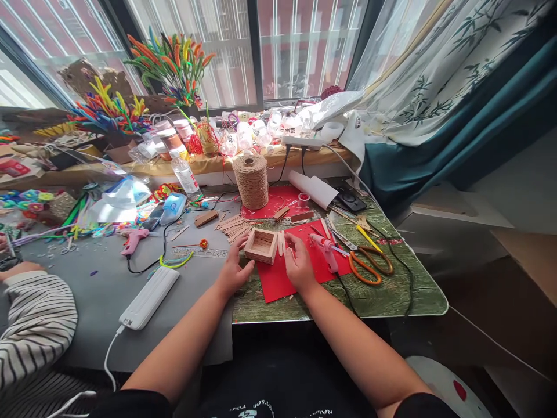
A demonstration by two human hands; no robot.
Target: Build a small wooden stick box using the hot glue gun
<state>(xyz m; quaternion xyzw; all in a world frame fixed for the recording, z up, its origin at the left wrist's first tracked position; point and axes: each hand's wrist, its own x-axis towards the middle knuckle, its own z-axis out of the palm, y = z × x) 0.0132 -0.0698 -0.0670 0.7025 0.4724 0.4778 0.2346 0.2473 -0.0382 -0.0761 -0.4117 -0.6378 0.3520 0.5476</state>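
A small square open-topped box of wooden craft sticks sits in front of me, partly over a red sheet. Beside its left wall is my left hand, thumb and fingers apart; whether the fingertips touch the wood I cannot tell. A few short craft sticks lie close to the box's right side. My right hand is next to these sticks, fingers curved and apart, with nothing visible in its grasp. Behind the box, more craft sticks are spread in a loose pile.
To the right lie a pink glue gun, scissors with orange-brown handles and a yellow pen. A twine spool stands behind. Leftward are another pink glue gun, a white power strip and a co-worker's striped sleeve.
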